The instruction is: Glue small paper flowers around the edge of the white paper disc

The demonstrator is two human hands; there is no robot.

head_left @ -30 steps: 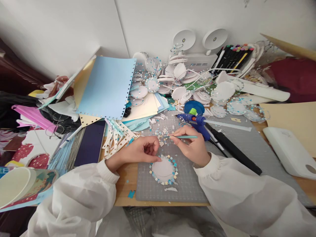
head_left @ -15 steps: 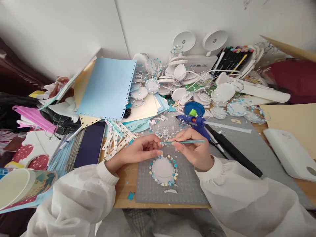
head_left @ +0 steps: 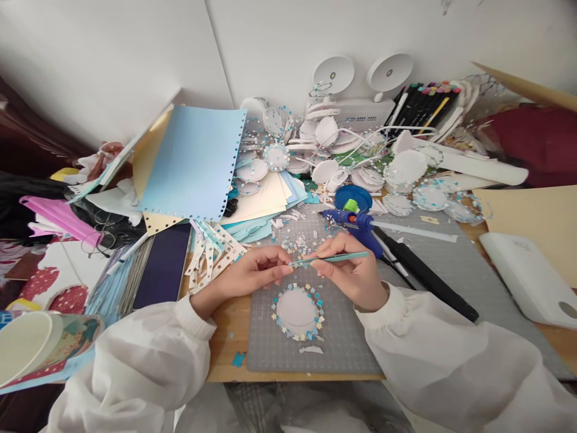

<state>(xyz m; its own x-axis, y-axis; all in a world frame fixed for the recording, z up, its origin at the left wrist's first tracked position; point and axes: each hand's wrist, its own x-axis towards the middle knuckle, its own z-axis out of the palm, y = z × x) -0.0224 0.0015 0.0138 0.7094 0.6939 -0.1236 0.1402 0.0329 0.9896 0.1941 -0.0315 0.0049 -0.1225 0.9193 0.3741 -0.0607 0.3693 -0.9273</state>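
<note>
Teal tweezers [head_left: 345,257] sit pinched between the thumb and fingers of the right hand [head_left: 354,270], which is closed around them, their tips pointing toward the left hand [head_left: 259,270]. That hand is loosely curled, thumb and forefinger drawn close together at the tweezer tips; whether a tiny paper piece is caught there is too small to tell. Just below both hands, untouched by either, the white disc [head_left: 296,308] lies flat on the grey cutting mat [head_left: 347,352], near its front edge. Small blue, cream and white shapes already run around the disc's rim on every side, so the border looks largely laid out, though spacing is uneven, while the middle is plain. Beyond the fingertips, a scatter of loose paper shapes [head_left: 295,243] remains unused on the mat, and a white scrap [head_left: 311,349] rests just below the disc. Farther back, a blue glue gun [head_left: 358,224] lies on its side, and a heap of white discs, among them a similarly trimmed disc [head_left: 276,156], suggests that several others have already been edged.
</note>
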